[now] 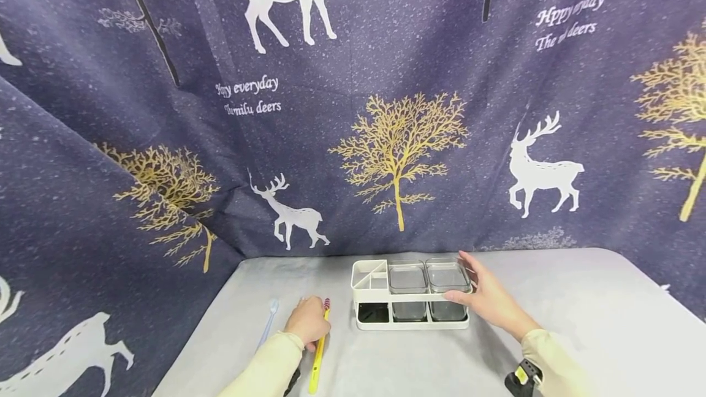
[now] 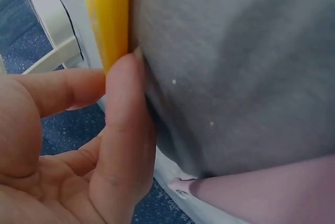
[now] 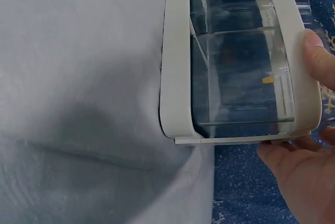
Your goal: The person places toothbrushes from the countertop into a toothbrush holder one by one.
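Observation:
My left hand (image 1: 309, 322) is low over the table, left of the organizer. Its thumb and a finger pinch the yellow handle of a toothbrush (image 1: 318, 357), whose red-and-white bristle head points away from me; the handle (image 2: 107, 14) runs up between the fingertips in the left wrist view. My right hand (image 1: 491, 296) grips the right end of a white two-tier organizer (image 1: 375, 294), thumb on the upper front rail and fingers round the back. Clear bins (image 1: 408, 279) sit in its upper and lower tiers, seen also in the right wrist view, where the white frame (image 3: 176, 67) stands beside the hand.
A light blue toothbrush (image 1: 268, 323) lies on the grey table (image 1: 413, 363), just left of my left hand. The organizer's upper left has a divided white compartment (image 1: 361, 274). Behind the table hangs a dark blue cloth (image 1: 469, 213) with deer and trees.

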Demonstrator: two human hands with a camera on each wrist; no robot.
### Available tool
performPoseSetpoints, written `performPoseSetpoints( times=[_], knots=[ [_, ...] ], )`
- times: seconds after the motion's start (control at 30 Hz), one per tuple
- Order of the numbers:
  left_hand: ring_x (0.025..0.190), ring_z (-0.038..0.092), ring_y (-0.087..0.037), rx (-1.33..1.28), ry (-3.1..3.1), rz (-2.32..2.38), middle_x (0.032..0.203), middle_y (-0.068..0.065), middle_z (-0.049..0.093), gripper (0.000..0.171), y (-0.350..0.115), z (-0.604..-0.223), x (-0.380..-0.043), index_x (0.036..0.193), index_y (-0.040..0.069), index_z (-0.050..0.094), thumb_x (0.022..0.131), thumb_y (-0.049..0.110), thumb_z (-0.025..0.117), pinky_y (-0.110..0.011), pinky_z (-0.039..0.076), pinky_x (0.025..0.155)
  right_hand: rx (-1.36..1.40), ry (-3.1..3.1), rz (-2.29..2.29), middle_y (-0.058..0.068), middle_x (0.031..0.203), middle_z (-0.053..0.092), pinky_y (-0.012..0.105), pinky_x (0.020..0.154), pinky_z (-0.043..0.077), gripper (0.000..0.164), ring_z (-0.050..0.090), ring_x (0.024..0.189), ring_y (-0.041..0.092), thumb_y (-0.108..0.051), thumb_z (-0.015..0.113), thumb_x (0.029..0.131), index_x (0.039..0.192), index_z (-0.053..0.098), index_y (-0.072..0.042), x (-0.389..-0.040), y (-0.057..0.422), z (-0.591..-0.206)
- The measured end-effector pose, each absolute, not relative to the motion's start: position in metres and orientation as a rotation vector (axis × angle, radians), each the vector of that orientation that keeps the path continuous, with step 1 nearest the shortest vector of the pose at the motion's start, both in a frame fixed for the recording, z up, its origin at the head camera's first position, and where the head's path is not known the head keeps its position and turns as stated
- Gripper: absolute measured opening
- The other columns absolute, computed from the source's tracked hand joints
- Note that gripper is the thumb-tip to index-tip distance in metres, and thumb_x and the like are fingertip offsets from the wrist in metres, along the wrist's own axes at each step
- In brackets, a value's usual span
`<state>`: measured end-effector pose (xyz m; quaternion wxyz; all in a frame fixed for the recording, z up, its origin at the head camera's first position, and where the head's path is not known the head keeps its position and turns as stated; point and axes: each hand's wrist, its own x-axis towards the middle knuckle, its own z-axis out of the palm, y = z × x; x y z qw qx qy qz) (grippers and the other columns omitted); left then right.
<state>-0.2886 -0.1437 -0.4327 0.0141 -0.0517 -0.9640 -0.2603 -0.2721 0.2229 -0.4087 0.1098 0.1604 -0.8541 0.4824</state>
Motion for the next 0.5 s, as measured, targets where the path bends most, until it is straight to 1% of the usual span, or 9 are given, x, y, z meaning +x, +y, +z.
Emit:
performPoseSetpoints(
  times=[0.13, 0.27, 0.5],
  knots=[
    [0.034, 0.053, -0.016, -0.098, -3.003, -0.796, 0.063, -0.011, 0.049, 0.015, -0.1433, -0.4313, -0.2908, 0.073, 0.001, 0.052, 0.075, -0.004, 0.066, -0.025, 0.046, 0.034, 0.48, -2.498, 1.433, 0.039, 0.145, 0.034, 0.064, 0.101, 0.034, 0.092, 0.034, 0.13, 0.058, -0.017, 0.079, 0.084, 0.149, 0.02, 0.012, -0.2728, 0.2209, -0.4052],
    [0.033, 0.053, -0.015, -0.103, -2.995, -0.762, 0.062, -0.011, 0.05, 0.014, -0.1424, -0.4312, -0.2904, 0.073, 0.001, 0.053, 0.075, -0.002, 0.067, -0.025, 0.046, 0.033, 0.47, -2.501, 1.41, 0.04, 0.145, 0.034, 0.063, 0.101, 0.034, 0.092, 0.035, 0.13, 0.058, -0.017, 0.08, 0.084, 0.148, 0.022, 0.013, -0.2727, 0.2209, -0.4045],
    [0.031, 0.048, -0.01, -0.145, -3.007, -0.674, 0.06, -0.008, 0.049, 0.019, -0.1422, -0.4315, -0.2831, 0.069, 0.005, 0.05, 0.074, 0.003, 0.069, -0.023, 0.043, 0.032, 0.466, -2.509, 1.388, 0.041, 0.143, 0.035, 0.065, 0.1, 0.035, 0.089, 0.035, 0.128, 0.059, -0.017, 0.079, 0.084, 0.147, 0.024, 0.013, -0.2687, 0.2207, -0.4094]
  ],
)
